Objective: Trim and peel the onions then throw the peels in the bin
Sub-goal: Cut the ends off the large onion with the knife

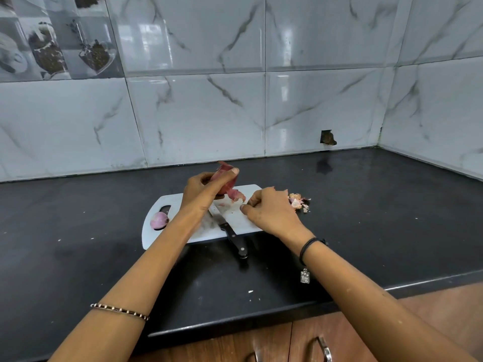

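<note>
My left hand (202,190) grips a red onion (226,182) above the far edge of the white cutting board (167,202); loose skin (236,195) hangs from the onion. My right hand (269,209) hovers over the board's right end with its fingers curled, fingertips close to the hanging skin; whether it pinches a piece is unclear. A peeled onion (159,220) lies at the board's left end by the handle hole. A black-handled knife (234,237) lies across the board, handle over the near edge. A pile of peels (299,201) sits on the counter just right of the board.
The black countertop (366,205) runs to a tiled wall behind and a corner at the right. Small scraps dot the counter. Wooden cabinet doors with metal handles (324,348) lie below the front edge. No bin is in view.
</note>
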The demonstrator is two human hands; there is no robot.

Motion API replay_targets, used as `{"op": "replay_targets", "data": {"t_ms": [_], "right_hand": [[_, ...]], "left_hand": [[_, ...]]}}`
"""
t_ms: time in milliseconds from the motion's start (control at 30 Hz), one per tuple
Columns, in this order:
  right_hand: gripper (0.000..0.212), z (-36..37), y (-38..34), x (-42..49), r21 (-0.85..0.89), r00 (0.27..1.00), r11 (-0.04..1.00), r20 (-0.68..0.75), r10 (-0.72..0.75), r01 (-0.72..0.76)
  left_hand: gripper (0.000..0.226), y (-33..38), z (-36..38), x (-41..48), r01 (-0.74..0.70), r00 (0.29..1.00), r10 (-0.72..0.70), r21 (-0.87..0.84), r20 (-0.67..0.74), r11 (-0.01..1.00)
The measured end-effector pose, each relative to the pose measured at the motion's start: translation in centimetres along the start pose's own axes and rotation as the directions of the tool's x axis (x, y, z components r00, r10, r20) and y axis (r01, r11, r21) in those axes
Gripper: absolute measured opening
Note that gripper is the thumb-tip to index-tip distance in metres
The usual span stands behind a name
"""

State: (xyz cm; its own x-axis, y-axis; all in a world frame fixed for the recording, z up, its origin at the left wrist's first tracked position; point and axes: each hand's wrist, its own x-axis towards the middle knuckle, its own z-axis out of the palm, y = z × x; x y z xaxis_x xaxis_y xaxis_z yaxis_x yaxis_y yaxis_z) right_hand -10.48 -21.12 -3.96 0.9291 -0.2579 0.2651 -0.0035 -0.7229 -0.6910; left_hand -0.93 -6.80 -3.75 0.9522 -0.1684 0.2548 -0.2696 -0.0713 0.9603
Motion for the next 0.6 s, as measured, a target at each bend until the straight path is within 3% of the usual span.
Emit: {"op": "replay_targets", "data": {"t_ms": [67, 133, 200, 300, 467, 600], "right_hand": [[0.017, -0.6, 0.7, 0.5, -0.055, 0.998, 0.997, -0.008, -0.062, 0.061], [0.024, -1.0, 1.1, 0.9, -0.108, 0.986, 0.98, 0.047, -0.161, 0.166], [0.037, -0.7, 1.1, 1.2, -0.093, 0.954, 0.962, 0.184, -0.235, 0.255], [0.05, 0.8, 0.8, 2.1, -0.096, 0.849, 0.921, 0.435, -0.301, 0.376], [0.059, 2.9, 0.0, 3.1, -0.221, 0.777, 0.859, 0.569, -0.271, 0.462], [0.058, 2.7, 0.4, 3.0, -0.321, 0.823, 0.856, 0.536, -0.189, 0.406]], "left_hand": [[0.053, 0.3, 0.6, 0.4, -0.004, 0.999, 0.003, -0.018, -0.033, 1.0], [0.05, 0.7, 1.2, 0.9, -0.013, 0.998, 0.009, -0.045, -0.069, 0.999], [0.047, 0.9, 1.7, 1.4, -0.017, 0.994, 0.01, -0.07, -0.111, 0.997], [0.04, 1.2, 2.4, 2.3, -0.019, 0.987, 0.002, -0.105, -0.159, 0.994], [0.042, 0.7, 3.1, 3.0, -0.009, 0.985, -0.007, -0.093, -0.172, 0.996], [0.042, 0.3, 3.7, 2.9, 0.006, 0.99, -0.019, -0.092, -0.143, 0.996]]}}
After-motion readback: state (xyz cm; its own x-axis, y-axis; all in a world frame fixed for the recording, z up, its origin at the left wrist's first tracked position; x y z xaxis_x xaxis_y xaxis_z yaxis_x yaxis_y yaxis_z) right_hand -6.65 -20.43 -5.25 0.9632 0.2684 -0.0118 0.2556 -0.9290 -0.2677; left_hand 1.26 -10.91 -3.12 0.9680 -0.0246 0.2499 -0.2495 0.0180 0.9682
